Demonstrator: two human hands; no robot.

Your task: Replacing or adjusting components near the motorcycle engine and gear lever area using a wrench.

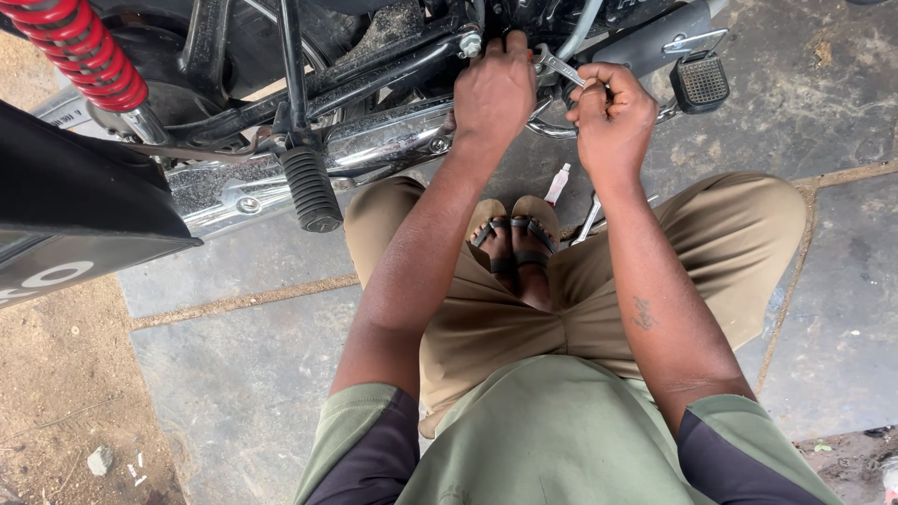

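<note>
I squat beside a black motorcycle [374, 65] and look down at its lower frame. My right hand [613, 117] is closed around a silver open-end spanner [559, 67], whose jaw points up-left toward the frame. My left hand [494, 89] is pressed against the frame beside the spanner's jaw, fingers curled over a part that I cannot make out. Both hands are just above the chrome exhaust pipe [393, 140].
A black rubber footpeg [311, 190] sticks out at the left and a pedal [700, 82] at the right. A red coil shock absorber [89, 51] is at top left. A small white tube [557, 183] and another spanner [589, 220] lie on the stone floor by my sandalled foot [514, 248].
</note>
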